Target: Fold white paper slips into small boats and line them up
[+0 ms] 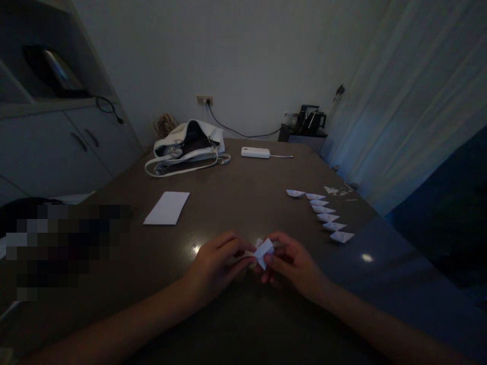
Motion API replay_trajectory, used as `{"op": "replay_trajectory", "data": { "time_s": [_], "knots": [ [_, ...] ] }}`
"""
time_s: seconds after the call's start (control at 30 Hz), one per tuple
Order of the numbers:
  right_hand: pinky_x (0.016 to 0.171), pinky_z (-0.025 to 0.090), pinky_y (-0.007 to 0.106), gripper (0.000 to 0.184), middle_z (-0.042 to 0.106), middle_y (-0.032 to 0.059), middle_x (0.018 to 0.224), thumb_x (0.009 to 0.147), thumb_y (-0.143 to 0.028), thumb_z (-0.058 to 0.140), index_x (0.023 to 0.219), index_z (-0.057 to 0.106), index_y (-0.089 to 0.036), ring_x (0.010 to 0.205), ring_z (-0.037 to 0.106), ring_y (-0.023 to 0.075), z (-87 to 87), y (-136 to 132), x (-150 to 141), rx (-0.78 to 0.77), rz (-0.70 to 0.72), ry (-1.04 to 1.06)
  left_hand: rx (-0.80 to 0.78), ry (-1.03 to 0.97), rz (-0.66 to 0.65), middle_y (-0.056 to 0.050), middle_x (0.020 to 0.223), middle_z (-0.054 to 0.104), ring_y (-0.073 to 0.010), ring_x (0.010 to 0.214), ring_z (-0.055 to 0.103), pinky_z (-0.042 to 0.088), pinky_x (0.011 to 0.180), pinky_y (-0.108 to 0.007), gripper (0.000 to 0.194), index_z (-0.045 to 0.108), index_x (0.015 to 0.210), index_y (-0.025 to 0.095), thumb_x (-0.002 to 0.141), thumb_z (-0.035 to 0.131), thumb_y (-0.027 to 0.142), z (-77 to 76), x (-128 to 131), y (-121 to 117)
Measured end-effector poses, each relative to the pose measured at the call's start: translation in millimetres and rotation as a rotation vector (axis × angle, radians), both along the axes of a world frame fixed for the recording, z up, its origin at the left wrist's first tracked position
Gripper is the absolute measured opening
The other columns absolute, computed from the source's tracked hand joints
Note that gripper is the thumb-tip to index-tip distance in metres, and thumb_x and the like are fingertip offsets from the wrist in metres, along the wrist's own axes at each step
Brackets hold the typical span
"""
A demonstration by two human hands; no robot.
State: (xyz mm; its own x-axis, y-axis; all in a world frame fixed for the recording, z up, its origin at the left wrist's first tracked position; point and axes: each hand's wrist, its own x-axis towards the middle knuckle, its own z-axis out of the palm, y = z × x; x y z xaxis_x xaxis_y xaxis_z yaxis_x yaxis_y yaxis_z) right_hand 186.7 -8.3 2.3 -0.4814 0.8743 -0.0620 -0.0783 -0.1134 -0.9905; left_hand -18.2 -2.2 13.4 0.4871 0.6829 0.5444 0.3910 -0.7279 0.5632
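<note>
Between my two hands, just above the table, is a small partly folded piece of white paper with flaps standing out. My left hand pinches its left edge between thumb and fingers. From the other side, my right hand grips it, thumb in front and fingers behind. Several small folded paper boats form a slanting row to the right of my hands. A stack of white paper sheets lies to the left, beyond my left hand.
A white handbag with its strap lies at the back left. To its right is a white power bank with a short cable. Paper scraps lie near the right edge. A black kettle stands on a side table behind.
</note>
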Motion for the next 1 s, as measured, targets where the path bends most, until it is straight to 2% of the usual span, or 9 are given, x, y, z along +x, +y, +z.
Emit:
{"op": "replay_trajectory", "data": {
  "time_s": [0.17,0.33,0.43,0.53,0.7,0.83,0.9,1.0],
  "knots": [
    [0.051,0.047,0.018,0.033,0.066,-0.001,0.074,0.075,-0.043,0.07,0.085,0.052,-0.017,0.061,0.065,0.0095,0.3,2.2,1.0,-0.118,0.061,0.047,-0.017,0.079,-0.102,-0.004,0.082,0.056,-0.0127,0.072,0.056,0.044,0.062,-0.02,0.007,0.063,0.086,0.015,0.086,0.06,0.022,3.2,-2.5,-0.3],
    [0.053,0.048,0.017,0.033,0.066,-0.0003,0.073,0.074,-0.041,0.073,0.084,0.054,-0.015,0.061,0.065,0.0093,-3.2,3.3,1.6,-0.188,0.107,0.067,-0.152,0.06,-0.156,-0.003,0.084,0.05,-0.0136,0.075,0.052,0.041,0.063,-0.021,0.005,0.064,0.083,0.017,0.082,0.064,0.022,10.6,-2.7,-3.0],
    [0.054,0.048,0.017,0.031,0.067,-0.0006,0.073,0.074,-0.036,0.074,0.084,0.054,-0.016,0.061,0.066,0.0089,-5.2,3.0,2.3,-0.23,0.122,0.073,-0.242,0.048,-0.244,-0.002,0.083,0.051,-0.0137,0.076,0.051,0.041,0.064,-0.022,0.005,0.063,0.082,0.016,0.083,0.063,0.021,13.8,-2.5,-3.5],
    [0.053,0.047,0.018,0.031,0.067,-0.0009,0.071,0.072,-0.035,0.076,0.084,0.053,-0.017,0.06,0.065,0.0093,-5.1,2.3,3.4,-0.237,0.132,0.093,-0.261,0.053,-0.281,-0.003,0.083,0.052,-0.0149,0.078,0.052,0.04,0.067,-0.024,0.004,0.063,0.084,0.016,0.083,0.063,0.021,14.8,-2.1,-2.9],
    [0.055,0.047,0.019,0.026,0.066,-0.0009,0.071,0.075,-0.035,0.073,0.081,0.056,-0.017,0.061,0.063,0.0093,-0.5,1.9,2.8,-0.091,0.058,0.049,-0.268,0.016,-0.198,-0.003,0.085,0.055,-0.0161,0.08,0.053,0.041,0.069,-0.025,0.009,0.064,0.084,0.017,0.081,0.067,0.025,12.7,-0.6,-1.6],
    [0.058,0.047,0.023,0.021,0.066,0.0,0.068,0.078,-0.035,0.068,0.079,0.058,-0.018,0.062,0.062,0.0113,0.4,1.0,0.1,0.072,-0.063,-0.065,-0.355,0.026,-0.094,-0.003,0.083,0.057,-0.0147,0.075,0.053,0.041,0.065,-0.024,0.007,0.063,0.082,0.016,0.083,0.061,0.022,6.9,2.9,-0.1],
    [0.059,0.048,0.025,0.017,0.067,0.0006,0.068,0.08,-0.033,0.066,0.079,0.059,-0.018,0.063,0.063,0.0132,-0.3,-0.1,-0.9,0.162,-0.136,-0.162,-0.454,-0.014,-0.062,-0.002,0.079,0.06,-0.0139,0.072,0.055,0.041,0.064,-0.023,0.006,0.062,0.082,0.015,0.083,0.06,0.021,2.6,5.9,1.4],
    [0.06,0.05,0.028,0.014,0.069,0.0007,0.069,0.081,-0.03,0.064,0.09,0.059,-0.021,0.064,0.066,0.0159,-1.0,-2.4,-1.7,0.249,-0.217,-0.248,-0.707,-0.168,-0.06,-0.001,0.074,0.062,-0.0129,0.067,0.057,0.043,0.062,-0.023,0.013,0.06,0.082,0.014,0.08,0.064,0.026,-2.7,10.3,3.9]
  ]
}}
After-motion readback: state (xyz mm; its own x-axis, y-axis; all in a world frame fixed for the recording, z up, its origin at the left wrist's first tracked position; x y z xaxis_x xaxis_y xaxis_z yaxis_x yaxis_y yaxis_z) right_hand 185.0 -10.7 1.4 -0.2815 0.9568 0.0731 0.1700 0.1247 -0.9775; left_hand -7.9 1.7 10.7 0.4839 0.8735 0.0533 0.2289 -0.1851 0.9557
